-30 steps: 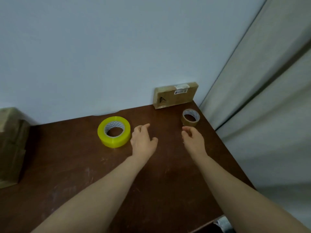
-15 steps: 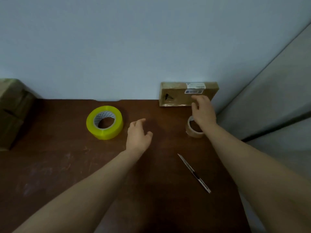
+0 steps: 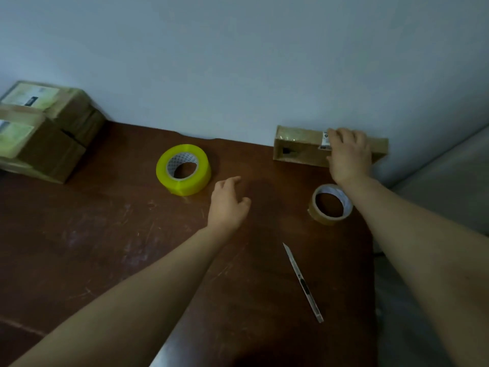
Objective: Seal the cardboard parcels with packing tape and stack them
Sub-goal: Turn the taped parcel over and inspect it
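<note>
**Head view, positions rel. to yellow tape roll (image 3: 184, 169)**

- Writing: none legible. Flat parcel (image 3: 299, 149) has a white label (image 3: 325, 140) w/ dark print, too small to read and partly under the fingers. The roll's inner core has a printed pattern, unreadable. Stacked parcels (image 3: 45, 131) carry pale labels w/ dark marks, blurred.
- Flat parcel: thin brown cardboard, glossy tape over its top, small dark mark on the front. Stands on edge against the wall, right of the roll and a bit further back.
- Right hand (image 3: 349, 157): on the flat parcel, fingers hooked over its top edge, gripping.
- Left hand (image 3: 227, 205): just right of the roll, nearer the camera. Fingers loose and apart, holds nothing.
- Brown tape roll (image 3: 330, 205): lies flat, well right of the yellow roll, under the right forearm.
- Utility knife (image 3: 303, 282): right of the roll, much nearer the camera, on the table (image 3: 105, 247).
- Stacked parcels: far left, by the wall.
</note>
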`<state>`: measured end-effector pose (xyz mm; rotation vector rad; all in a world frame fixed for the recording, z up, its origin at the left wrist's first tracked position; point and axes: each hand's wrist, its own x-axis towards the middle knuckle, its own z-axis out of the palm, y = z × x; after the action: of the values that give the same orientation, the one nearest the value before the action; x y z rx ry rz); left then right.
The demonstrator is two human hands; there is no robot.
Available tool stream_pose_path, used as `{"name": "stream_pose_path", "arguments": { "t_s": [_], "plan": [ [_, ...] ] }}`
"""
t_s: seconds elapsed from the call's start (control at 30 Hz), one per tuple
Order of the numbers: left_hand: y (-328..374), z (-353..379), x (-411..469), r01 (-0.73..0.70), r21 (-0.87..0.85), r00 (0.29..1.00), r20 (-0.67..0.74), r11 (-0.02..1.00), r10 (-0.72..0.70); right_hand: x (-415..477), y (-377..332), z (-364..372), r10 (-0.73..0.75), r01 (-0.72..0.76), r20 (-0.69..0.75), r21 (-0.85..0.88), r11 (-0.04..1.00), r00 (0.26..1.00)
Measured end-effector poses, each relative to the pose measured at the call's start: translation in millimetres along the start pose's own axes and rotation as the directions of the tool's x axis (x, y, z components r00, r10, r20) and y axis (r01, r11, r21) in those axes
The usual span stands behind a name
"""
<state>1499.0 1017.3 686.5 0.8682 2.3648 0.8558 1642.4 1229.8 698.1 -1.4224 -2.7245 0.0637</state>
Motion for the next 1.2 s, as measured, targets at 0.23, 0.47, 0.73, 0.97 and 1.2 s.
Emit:
{"name": "stream_pose_path", "arguments": {
  "t_s": [0.23,0.47,0.73,0.97,1.2],
  "plan": [
    [3,-10,3,-0.03,-0.067,1.0,-0.012,0.997,0.029,-16,-15,-28,-0.029,0.039,-0.21,0.043,0.998,0.977],
    [9,-50,8,-0.052,-0.314,0.997,-0.077,0.948,0.03,-61,-69,-79,-0.037,0.086,-0.106,0.513,0.854,0.994],
    [-33,-78,-4,0.041,-0.733,0.997,0.07,0.679,0.016,-164,-128,-59,0.167,-0.237,0.196,0.93,0.282,0.966],
    [-80,-67,-30,0.218,-0.729,0.975,0.185,0.649,-0.12,-220,-144,-11,0.214,-0.436,0.391,0.87,0.23,0.895],
    [-122,-71,-70,0.262,-0.304,0.955,0.216,0.916,-0.201,-241,-133,20,0.089,-0.494,0.509,0.759,0.424,0.856]
  ]
}}
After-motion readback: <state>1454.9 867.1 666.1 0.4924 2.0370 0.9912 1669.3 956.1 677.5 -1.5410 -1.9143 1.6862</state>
